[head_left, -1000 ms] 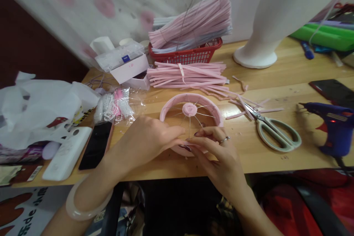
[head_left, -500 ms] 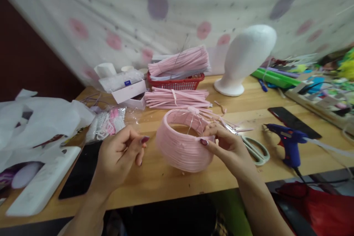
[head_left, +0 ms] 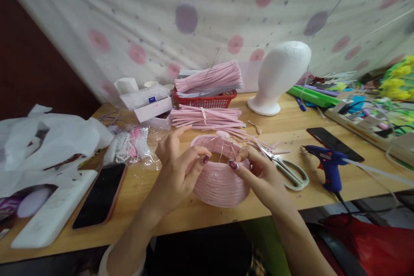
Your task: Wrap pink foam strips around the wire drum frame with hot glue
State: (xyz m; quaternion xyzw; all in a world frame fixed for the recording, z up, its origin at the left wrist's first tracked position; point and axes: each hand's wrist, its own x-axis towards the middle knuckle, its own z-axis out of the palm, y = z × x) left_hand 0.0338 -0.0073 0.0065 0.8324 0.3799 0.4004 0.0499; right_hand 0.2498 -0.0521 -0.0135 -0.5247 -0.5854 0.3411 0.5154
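A round pink wrapped frame (head_left: 221,182) with thin wire spokes and a small pink hub sits near the wooden table's front edge. My left hand (head_left: 179,171) grips its left rim, thumb and fingers curled over the top. My right hand (head_left: 260,173) holds the right rim, thumb pressed on the upper edge. Both hands are closed on the frame.
Behind the frame lie pink strip bundles (head_left: 207,118) and a red basket (head_left: 205,98) of more. Scissors (head_left: 289,171) and a blue glue gun (head_left: 326,164) lie to the right, a white foam head (head_left: 279,76) further back. A phone (head_left: 101,194), white bags (head_left: 48,140) and bead packets (head_left: 128,145) fill the left.
My left hand left the frame half a second ago and has now come back to grip its left rim. The frame was tipped up from lying flat; the view rose.
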